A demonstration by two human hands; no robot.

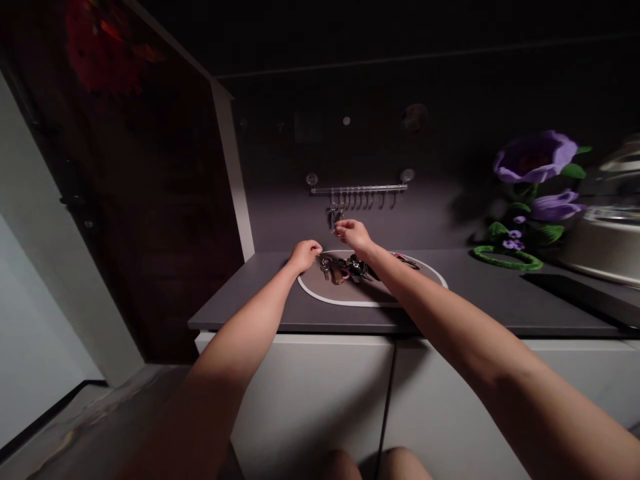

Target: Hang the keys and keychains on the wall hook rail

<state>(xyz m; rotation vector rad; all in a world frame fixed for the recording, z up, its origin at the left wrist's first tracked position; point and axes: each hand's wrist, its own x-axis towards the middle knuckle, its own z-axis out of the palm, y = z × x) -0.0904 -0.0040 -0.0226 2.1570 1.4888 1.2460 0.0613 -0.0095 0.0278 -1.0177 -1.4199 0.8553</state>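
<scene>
Right hand (353,235): raised above the mat (320,288), tips of thumb and index drawn close together at the lower end of the hanging keys (333,217); cannot tell whether gripping or only touching
Hanging keys: near the left end of the clear hook rail (373,189), long axis upright, up and slightly left from the right fingertips
Left hand (305,256): low at the left rim of the mat, fingers curled inward and nearly together; cannot tell if holding anything
Nearer to the hanging keys: right, with left lower and farther to the side
Key pile (356,267): on the mat, spread left to right, below the right hand and to the right of the left fingertips
Hook rail: roughly level against the wall (280,213), lined with further hooks to the right of the hanging keys
</scene>
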